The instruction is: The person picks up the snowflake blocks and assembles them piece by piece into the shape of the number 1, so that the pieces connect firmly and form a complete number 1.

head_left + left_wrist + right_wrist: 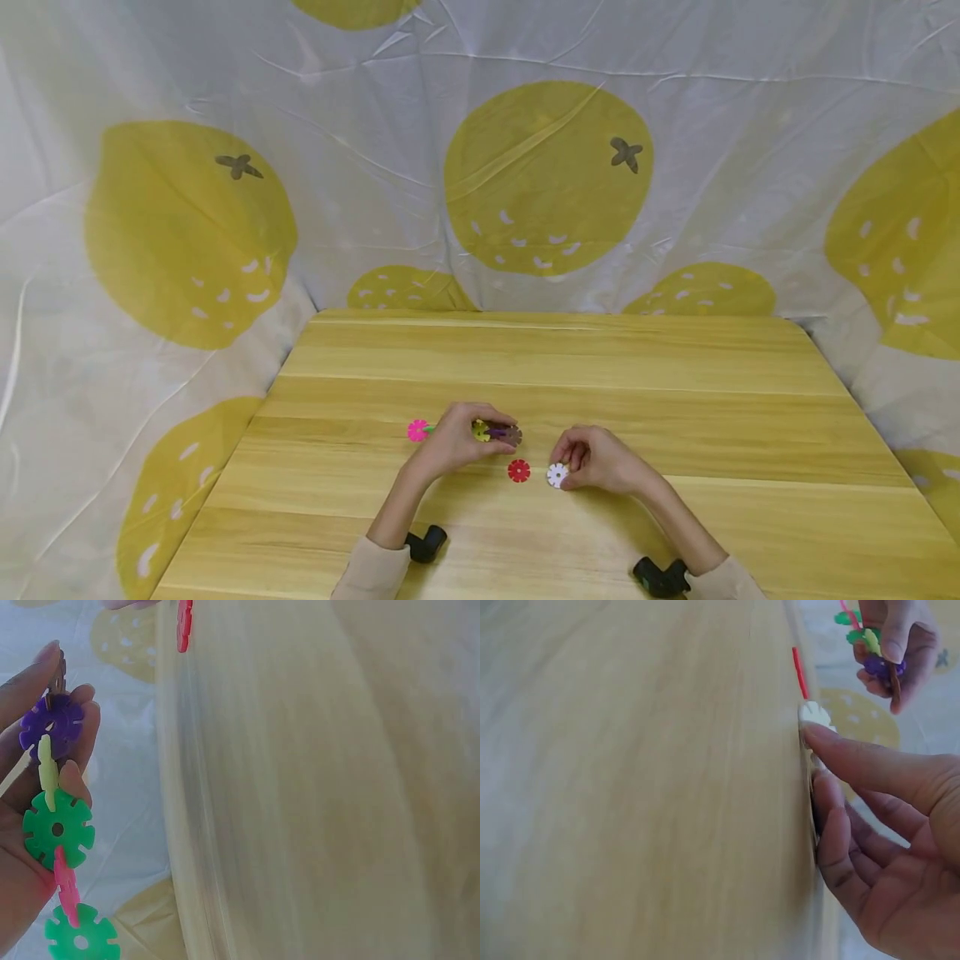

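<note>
My left hand (453, 439) holds a chain of notched plastic discs, slotted together crosswise. In the left wrist view, the chain runs from a brown disc (59, 673) at the fingertips through a purple disc (71, 720), a pale yellow disc (47, 774), a green disc (39, 831) and a pink disc (67, 886) to another green disc (101, 936). My right hand (606, 460) pinches a white notched disc (552, 476) at the tabletop, thumb against it. Between the hands lies a red notched disc (519, 471).
Beneath the hands is a wooden table (570, 358) with rounded far corners. A white curtain (360, 167) with yellow fruit prints hangs behind it and along both sides. Black devices (429, 544) are worn at both wrists.
</note>
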`<state>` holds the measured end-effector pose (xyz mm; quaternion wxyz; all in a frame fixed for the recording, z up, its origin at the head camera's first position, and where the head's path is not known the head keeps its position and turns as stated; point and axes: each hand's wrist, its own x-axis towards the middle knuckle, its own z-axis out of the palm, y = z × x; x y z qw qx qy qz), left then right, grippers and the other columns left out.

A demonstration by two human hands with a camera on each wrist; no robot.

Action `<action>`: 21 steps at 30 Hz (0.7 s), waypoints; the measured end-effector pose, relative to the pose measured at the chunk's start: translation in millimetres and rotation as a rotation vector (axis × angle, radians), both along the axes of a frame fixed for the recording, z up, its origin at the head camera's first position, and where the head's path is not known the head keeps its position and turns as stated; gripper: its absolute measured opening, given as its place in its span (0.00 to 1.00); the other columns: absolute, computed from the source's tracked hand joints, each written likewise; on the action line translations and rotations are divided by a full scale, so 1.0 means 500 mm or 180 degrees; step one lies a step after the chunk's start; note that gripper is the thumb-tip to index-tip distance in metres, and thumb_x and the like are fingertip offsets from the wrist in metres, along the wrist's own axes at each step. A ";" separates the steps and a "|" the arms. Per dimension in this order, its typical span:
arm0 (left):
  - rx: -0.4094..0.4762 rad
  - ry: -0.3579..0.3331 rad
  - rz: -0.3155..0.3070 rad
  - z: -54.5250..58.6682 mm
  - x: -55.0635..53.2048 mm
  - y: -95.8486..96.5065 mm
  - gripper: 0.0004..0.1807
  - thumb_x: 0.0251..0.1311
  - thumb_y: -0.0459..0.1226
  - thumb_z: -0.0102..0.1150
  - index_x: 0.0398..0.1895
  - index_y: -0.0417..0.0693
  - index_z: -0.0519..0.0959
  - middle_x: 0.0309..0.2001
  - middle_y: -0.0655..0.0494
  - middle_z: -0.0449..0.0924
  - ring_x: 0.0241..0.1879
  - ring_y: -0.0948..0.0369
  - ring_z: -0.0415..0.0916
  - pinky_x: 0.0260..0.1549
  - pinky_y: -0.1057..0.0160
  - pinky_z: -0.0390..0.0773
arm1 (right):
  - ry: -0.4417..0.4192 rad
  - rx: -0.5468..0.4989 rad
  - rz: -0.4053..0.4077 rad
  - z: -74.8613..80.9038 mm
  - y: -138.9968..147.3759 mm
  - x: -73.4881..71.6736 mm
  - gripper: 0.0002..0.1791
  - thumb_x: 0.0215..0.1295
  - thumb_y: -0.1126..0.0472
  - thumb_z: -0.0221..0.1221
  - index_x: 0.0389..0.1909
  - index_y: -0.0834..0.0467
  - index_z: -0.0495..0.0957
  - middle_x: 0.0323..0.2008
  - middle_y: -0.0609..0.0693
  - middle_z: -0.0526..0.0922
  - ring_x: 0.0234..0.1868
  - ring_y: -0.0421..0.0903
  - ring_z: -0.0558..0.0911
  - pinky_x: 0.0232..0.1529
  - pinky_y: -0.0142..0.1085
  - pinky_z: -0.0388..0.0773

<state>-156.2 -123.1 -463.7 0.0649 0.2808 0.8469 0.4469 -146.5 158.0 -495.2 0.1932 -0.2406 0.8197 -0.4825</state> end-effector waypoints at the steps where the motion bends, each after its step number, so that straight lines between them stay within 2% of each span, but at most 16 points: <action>1: 0.0006 -0.0018 -0.0007 0.000 -0.001 0.001 0.16 0.57 0.35 0.76 0.49 0.44 0.89 0.43 0.55 0.91 0.42 0.63 0.85 0.44 0.68 0.83 | 0.0015 -0.0029 -0.0009 0.000 0.000 0.000 0.14 0.53 0.70 0.76 0.38 0.60 0.84 0.32 0.54 0.82 0.31 0.40 0.78 0.33 0.27 0.78; 7: 0.0045 -0.0050 -0.0038 -0.001 -0.002 0.008 0.15 0.58 0.35 0.76 0.49 0.43 0.89 0.43 0.55 0.90 0.42 0.64 0.85 0.45 0.67 0.84 | -0.0076 -0.0237 -0.0182 0.003 0.002 -0.001 0.09 0.60 0.72 0.71 0.40 0.62 0.85 0.34 0.58 0.85 0.33 0.41 0.82 0.35 0.29 0.82; 10: 0.0045 -0.0038 -0.0014 -0.001 -0.002 0.010 0.15 0.57 0.36 0.76 0.48 0.44 0.89 0.42 0.56 0.90 0.42 0.64 0.85 0.45 0.67 0.83 | -0.0387 -0.0441 -0.0344 0.001 0.001 -0.002 0.08 0.64 0.73 0.66 0.44 0.66 0.84 0.36 0.60 0.84 0.36 0.43 0.85 0.37 0.33 0.86; 14: 0.0033 -0.0060 0.0015 -0.001 -0.003 0.013 0.15 0.58 0.37 0.76 0.48 0.45 0.89 0.42 0.56 0.90 0.42 0.63 0.85 0.46 0.67 0.83 | -0.0760 -0.0759 -0.0553 -0.002 -0.001 -0.005 0.13 0.68 0.72 0.64 0.51 0.72 0.81 0.38 0.59 0.84 0.39 0.45 0.87 0.41 0.38 0.89; 17: 0.0023 -0.0047 0.0019 -0.001 -0.004 0.016 0.15 0.58 0.37 0.76 0.48 0.44 0.89 0.42 0.55 0.90 0.42 0.62 0.85 0.46 0.67 0.83 | -0.0787 -0.0921 -0.0685 -0.003 -0.004 -0.007 0.16 0.68 0.70 0.65 0.53 0.73 0.80 0.40 0.60 0.87 0.39 0.46 0.89 0.42 0.39 0.89; 21: 0.0056 -0.0013 0.0011 0.001 -0.005 0.020 0.15 0.59 0.38 0.76 0.48 0.44 0.89 0.42 0.55 0.90 0.42 0.61 0.86 0.46 0.66 0.83 | -0.0610 -0.1034 -0.0800 -0.001 -0.010 -0.008 0.17 0.67 0.67 0.67 0.52 0.72 0.81 0.40 0.62 0.89 0.38 0.48 0.91 0.41 0.40 0.89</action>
